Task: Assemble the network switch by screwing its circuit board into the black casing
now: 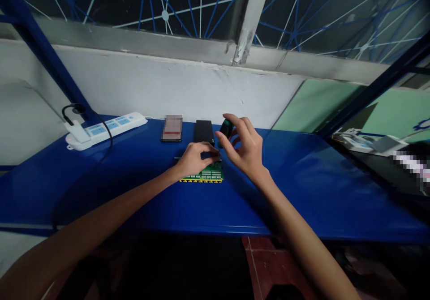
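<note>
A green circuit board [212,174] with a yellow strip along its front edge lies on the blue table. My right hand [247,147] grips the dark green handle of a screwdriver [226,130], which points down at the board's back right corner. Over the board, my left hand [198,159] has its thumb and forefinger pinched together at the screwdriver's tip. Whatever sits between those fingertips is too small to make out. Part of the board is hidden under my left hand.
Behind the board stand a black box [204,132] and a dark flat case with a blurred label [172,129]. A white power strip [107,130] with a plugged-in black cable lies at the back left. Blue frame posts rise on both sides. Papers and small items [372,143] sit far right.
</note>
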`<control>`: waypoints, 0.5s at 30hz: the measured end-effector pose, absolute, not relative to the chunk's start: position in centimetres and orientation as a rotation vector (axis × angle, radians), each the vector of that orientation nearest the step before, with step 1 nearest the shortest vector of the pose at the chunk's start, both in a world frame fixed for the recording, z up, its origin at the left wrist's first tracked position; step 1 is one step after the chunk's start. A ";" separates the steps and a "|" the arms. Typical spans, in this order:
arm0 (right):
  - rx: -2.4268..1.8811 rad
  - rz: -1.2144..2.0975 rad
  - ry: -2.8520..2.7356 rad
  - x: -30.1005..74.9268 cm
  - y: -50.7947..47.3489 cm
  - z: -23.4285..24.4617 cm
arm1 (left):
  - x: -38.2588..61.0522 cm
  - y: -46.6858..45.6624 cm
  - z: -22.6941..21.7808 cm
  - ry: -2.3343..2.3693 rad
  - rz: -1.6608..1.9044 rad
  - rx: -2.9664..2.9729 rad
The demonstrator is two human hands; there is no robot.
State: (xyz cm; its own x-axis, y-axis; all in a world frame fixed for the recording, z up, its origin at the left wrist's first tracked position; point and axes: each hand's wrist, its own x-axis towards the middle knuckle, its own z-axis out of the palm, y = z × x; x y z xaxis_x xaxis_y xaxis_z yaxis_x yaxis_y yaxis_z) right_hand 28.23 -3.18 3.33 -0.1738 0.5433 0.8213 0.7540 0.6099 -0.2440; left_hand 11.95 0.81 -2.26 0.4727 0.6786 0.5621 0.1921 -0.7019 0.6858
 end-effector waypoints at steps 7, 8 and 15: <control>-1.036 -0.211 -1.921 28.3 -3.2 3.4 | 11.7 0.7 -2.0 0.718 1.149 2.230; -1.037 -0.209 -1.929 28.3 -3.2 3.4 | 11.7 0.6 -2.0 0.725 1.146 2.225; -1.064 -0.190 -1.934 28.3 -3.0 2.8 | 11.0 0.6 -2.1 0.700 1.136 2.274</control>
State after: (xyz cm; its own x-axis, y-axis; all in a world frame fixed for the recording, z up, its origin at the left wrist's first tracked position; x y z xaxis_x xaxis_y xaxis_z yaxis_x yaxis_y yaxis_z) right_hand 28.34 -3.03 2.77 -0.2315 0.6023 0.7640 0.7394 0.6192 -0.2642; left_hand 11.05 0.56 -2.12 0.5193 0.6381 0.5684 0.2210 -0.7428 0.6320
